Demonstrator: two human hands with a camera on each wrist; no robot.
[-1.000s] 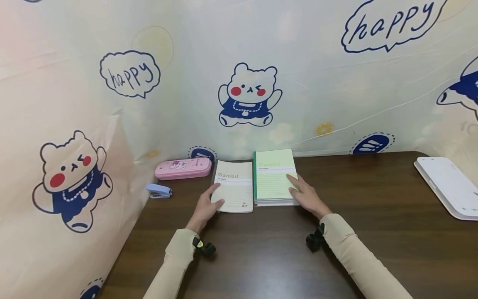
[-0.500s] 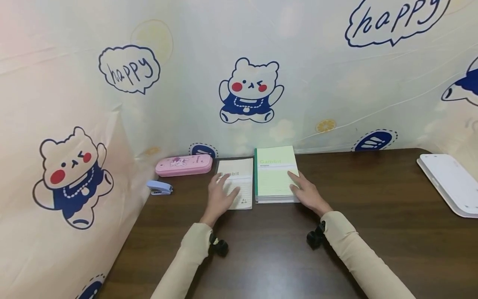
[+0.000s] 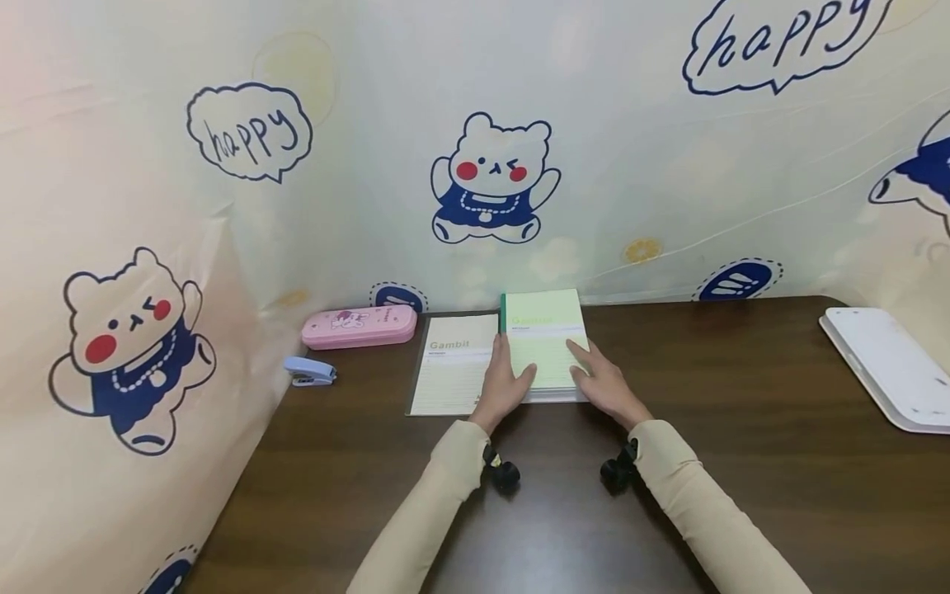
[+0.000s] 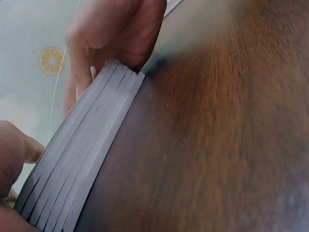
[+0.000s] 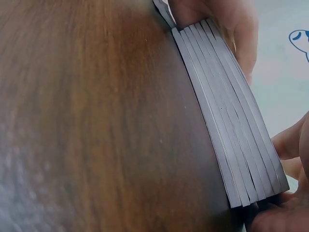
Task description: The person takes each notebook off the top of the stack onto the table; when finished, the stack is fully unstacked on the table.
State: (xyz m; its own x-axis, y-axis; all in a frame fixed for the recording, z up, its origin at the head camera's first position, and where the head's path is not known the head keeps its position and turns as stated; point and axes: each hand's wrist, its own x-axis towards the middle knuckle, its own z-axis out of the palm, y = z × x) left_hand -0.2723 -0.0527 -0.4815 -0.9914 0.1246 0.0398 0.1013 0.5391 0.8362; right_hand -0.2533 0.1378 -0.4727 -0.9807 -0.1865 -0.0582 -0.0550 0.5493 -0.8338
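A stack of notebooks (image 3: pixel 545 309), its top cover pale green with a dark green spine strip, lies near the back edge of the table. My left hand (image 3: pixel 503 386) holds its left side, thumb over the cover. My right hand (image 3: pixel 609 388) grips the opposite side near the front corner. Both wrist views show the layered page edges of the stack (image 4: pixel 82 145) between the two hands, close on the tabletop. Left of it lies a cream notebook (image 3: pixel 453 379) with a dark border, partly hidden by my left hand.
A pink pencil case (image 3: pixel 359 327) sits at the back left, with a light blue stapler (image 3: pixel 310 371) in front of it. At the far right lies a white flat board-like object (image 3: pixel 891 363). A printed curtain (image 3: pixel 609 165) hangs behind the brown table (image 3: pixel 727 396).
My left hand has let go of the cream notebook and moved right to the left side of the green stack. The right hand stays at the stack.
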